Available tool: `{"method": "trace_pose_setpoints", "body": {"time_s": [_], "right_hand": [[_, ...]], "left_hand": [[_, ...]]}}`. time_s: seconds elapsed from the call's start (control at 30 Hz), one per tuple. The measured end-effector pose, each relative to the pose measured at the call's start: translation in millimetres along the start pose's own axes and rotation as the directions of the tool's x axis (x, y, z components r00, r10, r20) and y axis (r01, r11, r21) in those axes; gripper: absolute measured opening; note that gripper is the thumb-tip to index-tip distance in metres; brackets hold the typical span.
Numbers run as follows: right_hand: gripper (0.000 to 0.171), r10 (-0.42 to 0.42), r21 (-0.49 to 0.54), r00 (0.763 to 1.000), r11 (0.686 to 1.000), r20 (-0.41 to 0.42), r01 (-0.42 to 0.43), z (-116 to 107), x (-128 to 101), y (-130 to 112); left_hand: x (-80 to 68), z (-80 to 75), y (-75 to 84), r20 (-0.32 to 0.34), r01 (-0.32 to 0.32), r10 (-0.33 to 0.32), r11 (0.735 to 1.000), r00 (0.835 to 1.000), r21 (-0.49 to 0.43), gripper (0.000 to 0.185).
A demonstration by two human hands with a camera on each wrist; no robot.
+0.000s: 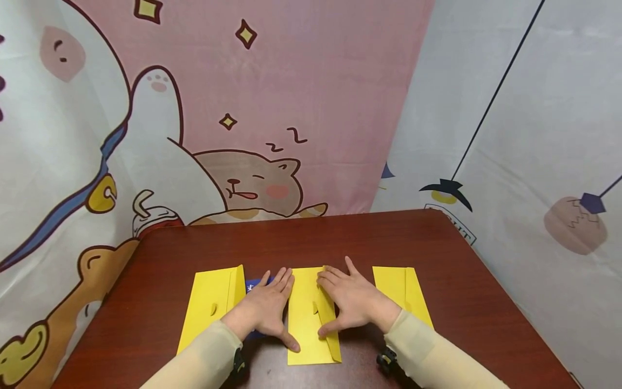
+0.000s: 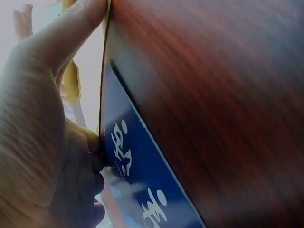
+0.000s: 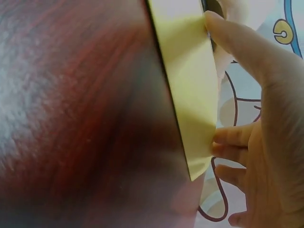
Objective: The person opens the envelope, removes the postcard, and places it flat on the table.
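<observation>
Three yellow envelopes lie in a row on the red-brown table (image 1: 437, 254). My left hand (image 1: 266, 310) lies flat with straight fingers, covering most of a blue card (image 1: 252, 286) with white print, its thumb touching the left edge of the middle envelope (image 1: 306, 324). My right hand (image 1: 353, 300) presses flat on that envelope's right side, thumb at the flap. In the left wrist view the left hand (image 2: 33, 142) sits beside the blue card (image 2: 137, 175). In the right wrist view the right hand (image 3: 266, 118) touches the yellow envelope (image 3: 190, 85).
The left envelope (image 1: 209, 305) and the right envelope (image 1: 400, 289) lie untouched on either side. Cartoon-printed cloth hangs close behind and around the table. The table's far half is bare wood.
</observation>
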State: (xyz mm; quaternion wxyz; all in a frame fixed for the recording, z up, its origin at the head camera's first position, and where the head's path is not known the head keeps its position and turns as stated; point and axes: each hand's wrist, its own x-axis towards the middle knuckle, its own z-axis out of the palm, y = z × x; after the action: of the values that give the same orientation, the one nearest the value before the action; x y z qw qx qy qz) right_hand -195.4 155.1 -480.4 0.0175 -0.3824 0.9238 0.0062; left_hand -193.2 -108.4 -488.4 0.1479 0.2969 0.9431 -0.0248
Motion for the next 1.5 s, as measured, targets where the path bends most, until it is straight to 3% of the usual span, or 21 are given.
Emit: {"method": "trace_pose_setpoints", "body": {"time_s": [0.67, 1.5], "right_hand": [[0.116, 0.017, 0.165, 1.0, 0.986, -0.018, -0.014, -8, -22, 21], [0.115, 0.03, 0.209, 0.999, 0.977, 0.03, -0.035, -4, -40, 38]], "left_hand": [[1.4, 0.6, -0.8, -0.004, 0.004, -0.004, 0.999, 1.0, 0.035, 0.162], [0.0, -1.0, -0.7, -0.027, -0.015, 0.015, 1.0, 1.0, 0.012, 0.16]]}}
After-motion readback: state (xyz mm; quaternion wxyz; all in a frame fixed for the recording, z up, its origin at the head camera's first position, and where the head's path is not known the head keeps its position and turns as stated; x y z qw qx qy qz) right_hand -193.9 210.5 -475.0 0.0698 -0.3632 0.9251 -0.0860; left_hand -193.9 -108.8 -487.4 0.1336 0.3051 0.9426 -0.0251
